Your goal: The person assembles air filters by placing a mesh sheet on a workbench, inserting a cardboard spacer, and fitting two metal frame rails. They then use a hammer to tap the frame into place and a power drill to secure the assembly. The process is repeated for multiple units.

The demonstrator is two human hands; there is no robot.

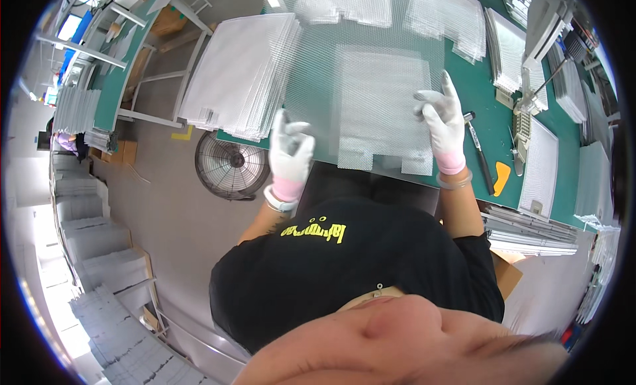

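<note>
A wide, see-through mesh sheet spans the space between my two hands above the green table. My left hand, in a white glove with a pink cuff, is at its left edge with the fingers bent in on it. At the right edge my right hand, gloved alike, pinches the sheet with its forefinger stretched along the side. Both hands are near the table's front edge. Beneath the sheet lies a pale mesh panel with a notched near edge. The held sheet's lower edge is blurred.
A stack of pale sheets overhangs the table at left. More mesh stacks lie at the back. On the right are a hammer, a yellow scraper-like piece and a metal fixture. A floor fan stands left.
</note>
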